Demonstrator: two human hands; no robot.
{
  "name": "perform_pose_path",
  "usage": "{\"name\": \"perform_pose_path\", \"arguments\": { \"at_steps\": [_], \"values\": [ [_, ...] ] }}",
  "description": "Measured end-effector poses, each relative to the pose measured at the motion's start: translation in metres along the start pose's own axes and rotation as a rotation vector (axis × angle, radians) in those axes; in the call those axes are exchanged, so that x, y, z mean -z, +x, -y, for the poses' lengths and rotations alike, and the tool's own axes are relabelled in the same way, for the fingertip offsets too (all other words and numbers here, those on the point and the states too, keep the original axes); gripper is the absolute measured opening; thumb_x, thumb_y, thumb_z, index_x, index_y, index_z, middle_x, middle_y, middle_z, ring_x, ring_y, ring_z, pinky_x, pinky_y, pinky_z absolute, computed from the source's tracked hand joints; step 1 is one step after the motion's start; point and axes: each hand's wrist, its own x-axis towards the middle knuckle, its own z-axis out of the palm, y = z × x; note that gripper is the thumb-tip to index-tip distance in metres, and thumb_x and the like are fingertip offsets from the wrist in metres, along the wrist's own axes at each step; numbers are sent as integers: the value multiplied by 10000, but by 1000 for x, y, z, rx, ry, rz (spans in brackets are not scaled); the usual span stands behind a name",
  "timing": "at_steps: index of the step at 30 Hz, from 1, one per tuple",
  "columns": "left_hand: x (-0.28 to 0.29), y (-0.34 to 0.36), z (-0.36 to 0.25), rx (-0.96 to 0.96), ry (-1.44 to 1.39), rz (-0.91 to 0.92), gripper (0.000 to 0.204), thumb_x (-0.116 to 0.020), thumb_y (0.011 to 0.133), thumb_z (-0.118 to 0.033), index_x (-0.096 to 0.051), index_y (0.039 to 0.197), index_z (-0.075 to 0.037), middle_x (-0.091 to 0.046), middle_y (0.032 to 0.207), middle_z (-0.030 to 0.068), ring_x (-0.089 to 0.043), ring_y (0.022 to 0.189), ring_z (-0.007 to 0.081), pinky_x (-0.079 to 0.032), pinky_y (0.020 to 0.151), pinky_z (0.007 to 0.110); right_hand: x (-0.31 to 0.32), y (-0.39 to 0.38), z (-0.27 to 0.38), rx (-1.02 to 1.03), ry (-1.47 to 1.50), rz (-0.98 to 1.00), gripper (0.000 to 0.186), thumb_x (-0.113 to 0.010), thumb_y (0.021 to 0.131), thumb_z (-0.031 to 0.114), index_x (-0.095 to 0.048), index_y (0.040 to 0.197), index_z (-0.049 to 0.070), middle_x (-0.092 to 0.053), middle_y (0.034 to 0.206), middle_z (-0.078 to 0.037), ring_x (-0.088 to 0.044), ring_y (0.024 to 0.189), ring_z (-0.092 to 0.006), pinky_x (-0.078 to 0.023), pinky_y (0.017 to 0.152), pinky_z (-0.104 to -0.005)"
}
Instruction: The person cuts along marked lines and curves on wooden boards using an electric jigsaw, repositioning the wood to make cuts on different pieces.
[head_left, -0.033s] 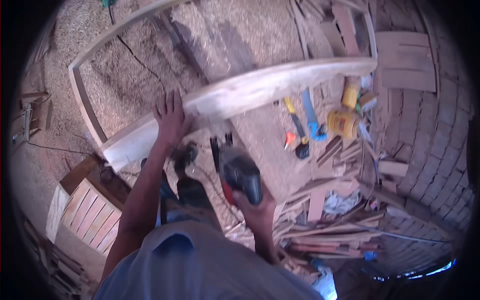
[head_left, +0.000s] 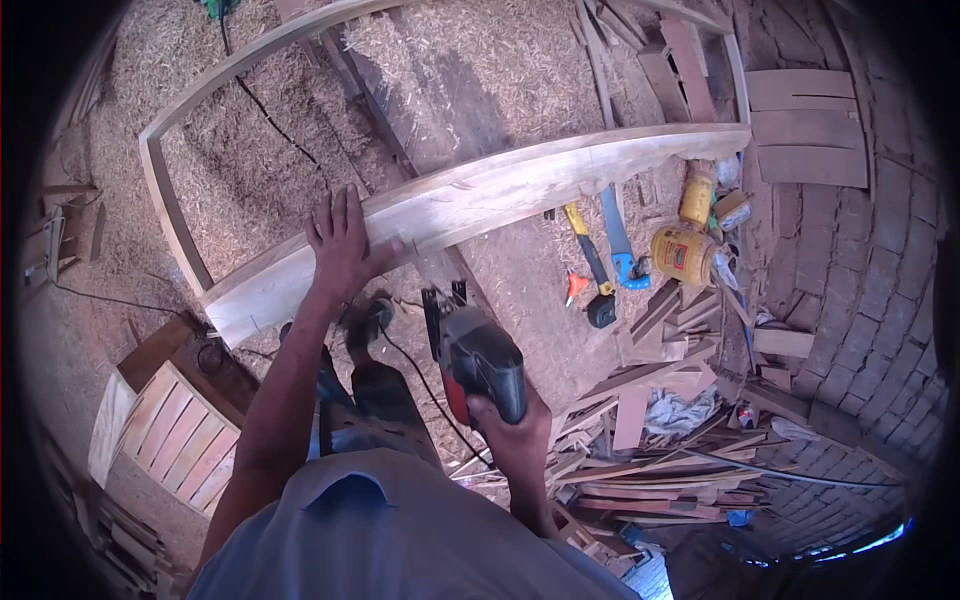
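Note:
My left hand (head_left: pixel 345 250) rests on a long pale curved board (head_left: pixel 510 175), fingers spread and thumb out along it. The board forms the near side of a wooden frame (head_left: pixel 175 215). My right hand (head_left: pixel 515 435) grips a black and red power tool (head_left: pixel 480 355), apparently a jigsaw, held below the board. Whether its blade touches the wood I cannot tell. A black cord (head_left: pixel 420 380) runs below it, past my legs and feet.
Right of the tool lie a hammer-like yellow-handled tool (head_left: pixel 585 240), blue handsaw (head_left: pixel 620 240), tape measure (head_left: pixel 602 310) and yellow containers (head_left: pixel 680 255). Offcuts (head_left: pixel 660 480) pile lower right, beside brickwork (head_left: pixel 850 300). A slatted wooden piece (head_left: pixel 175 430) lies lower left; wood shavings cover the ground.
The view has shifted slightly, so the board sits lower in it. My left thumb shows farther out along the board. The tool has moved slightly down and right in the picture.

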Motion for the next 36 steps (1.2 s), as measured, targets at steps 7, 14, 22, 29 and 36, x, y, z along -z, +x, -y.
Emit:
{"name": "perform_pose_path", "arguments": {
  "at_steps": [7,14,22,29,36],
  "values": [
    [51,-2,-12,-124,150,128,1473,-983,558,-517,-192,1694,-14,-404,1614,263,-376,1497,457,-231,1250,647,23,-14,-14,-124,74,-6,425,-886,897,249,-727,1164,-42,-751,886,-112,-691,784,-168,-575,740,-366],
    [77,-5,51,-127,258,67,1368,-932,551,-379,-238,1676,-28,-451,1526,269,-445,1417,454,-301,1213,633,21,-1,-18,-151,162,-11,337,-868,921,220,-719,1109,-16,-712,754,-49,-627,617,-95,-507,567,-272],
    [110,-25,132,-105,299,116,1352,-918,525,-279,-231,1653,14,-439,1523,291,-428,1427,476,-287,1248,597,-6,37,-20,34,40,2,368,-879,891,197,-726,1149,-16,-752,858,-83,-680,729,-132,-548,673,-319],
    [113,-17,122,-45,308,227,1442,-978,559,-502,-215,1669,15,-412,1580,295,-359,1516,472,-203,1302,615,-37,62,-4,202,-41,-19,461,-944,840,296,-716,1123,12,-778,866,-129,-784,773,-235,-597,723,-377],
    [102,44,56,-108,-47,233,1239,-813,719,-774,-437,1577,38,-600,1431,282,-523,1413,455,-351,1244,546,-61,77,5,191,-116,38,500,-947,833,317,-711,1150,10,-788,891,-140,-796,796,-265,-604,729,-385]
  ]
}}
